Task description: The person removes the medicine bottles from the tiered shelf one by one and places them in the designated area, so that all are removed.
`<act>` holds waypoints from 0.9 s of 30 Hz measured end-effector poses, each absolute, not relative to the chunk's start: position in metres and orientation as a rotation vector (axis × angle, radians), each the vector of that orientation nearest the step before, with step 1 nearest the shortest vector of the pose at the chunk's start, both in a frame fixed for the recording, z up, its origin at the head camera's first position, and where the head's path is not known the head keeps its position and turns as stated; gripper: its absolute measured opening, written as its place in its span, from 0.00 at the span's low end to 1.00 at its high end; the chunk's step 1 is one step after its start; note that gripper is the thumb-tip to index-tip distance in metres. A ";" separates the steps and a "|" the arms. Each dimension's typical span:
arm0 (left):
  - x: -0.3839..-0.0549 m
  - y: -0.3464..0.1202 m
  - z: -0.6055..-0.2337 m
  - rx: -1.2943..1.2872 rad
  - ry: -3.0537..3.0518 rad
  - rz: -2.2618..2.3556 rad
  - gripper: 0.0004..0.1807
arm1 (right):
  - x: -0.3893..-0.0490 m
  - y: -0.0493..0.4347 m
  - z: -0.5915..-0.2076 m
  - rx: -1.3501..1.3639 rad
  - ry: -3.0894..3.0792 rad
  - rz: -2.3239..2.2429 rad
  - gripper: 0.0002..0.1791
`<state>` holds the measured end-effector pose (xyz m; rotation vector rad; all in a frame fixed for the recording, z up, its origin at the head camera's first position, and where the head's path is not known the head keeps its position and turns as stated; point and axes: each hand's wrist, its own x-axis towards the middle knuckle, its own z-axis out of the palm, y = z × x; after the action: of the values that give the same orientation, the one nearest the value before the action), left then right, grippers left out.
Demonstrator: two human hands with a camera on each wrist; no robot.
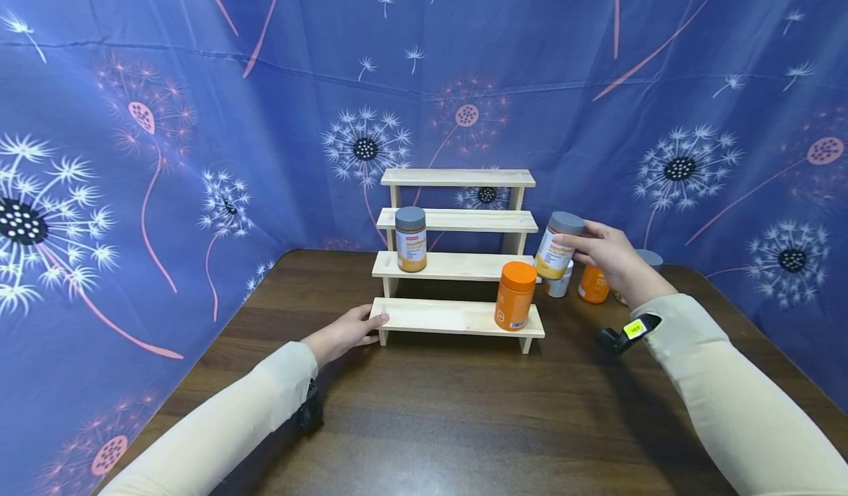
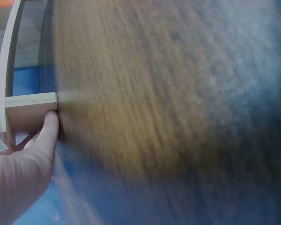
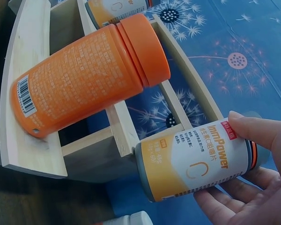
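My right hand [image 1: 615, 257] grips a vitamin bottle [image 1: 553, 249] with a grey lid and a white-and-yellow label near that lid. It is tilted, beside the right end of a four-step wooden shelf [image 1: 430, 313]. In the right wrist view, the thumb and fingers wrap the lid end of this vitamin bottle [image 3: 196, 159]. My left hand [image 1: 347, 332] holds the left end of the lowest step, thumb on top. A finger presses the shelf leg [image 2: 33, 112] in the left wrist view. An orange bottle [image 1: 514, 297] stands at the lowest step's right end.
A matching grey-lidded bottle [image 1: 411, 240] stands at the left of the second step up. Behind my right hand on the brown table [image 1: 424, 408] are a small white bottle [image 1: 559, 284], another orange bottle [image 1: 593, 287] and a partly hidden grey-lidded one [image 1: 651, 258]. A blue dandelion cloth [image 1: 278, 128] hangs behind.
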<state>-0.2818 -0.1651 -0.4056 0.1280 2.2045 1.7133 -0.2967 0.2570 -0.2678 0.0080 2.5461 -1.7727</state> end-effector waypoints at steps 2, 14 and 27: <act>-0.282 -0.165 -0.406 0.126 2.203 1.719 0.30 | -0.296 0.259 -0.268 0.011 2.543 -1.772 0.52; -0.282 -0.163 -0.407 0.107 2.198 1.744 0.30 | -0.295 0.271 -0.272 0.047 2.536 -1.775 0.53; -0.281 -0.162 -0.404 0.107 2.216 1.705 0.31 | -0.294 0.286 -0.280 0.103 2.499 -1.791 0.53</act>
<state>-0.2807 -0.1625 -0.4038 0.1067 2.2163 1.7052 -0.2937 0.2860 -0.2804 0.1026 2.4992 -1.7909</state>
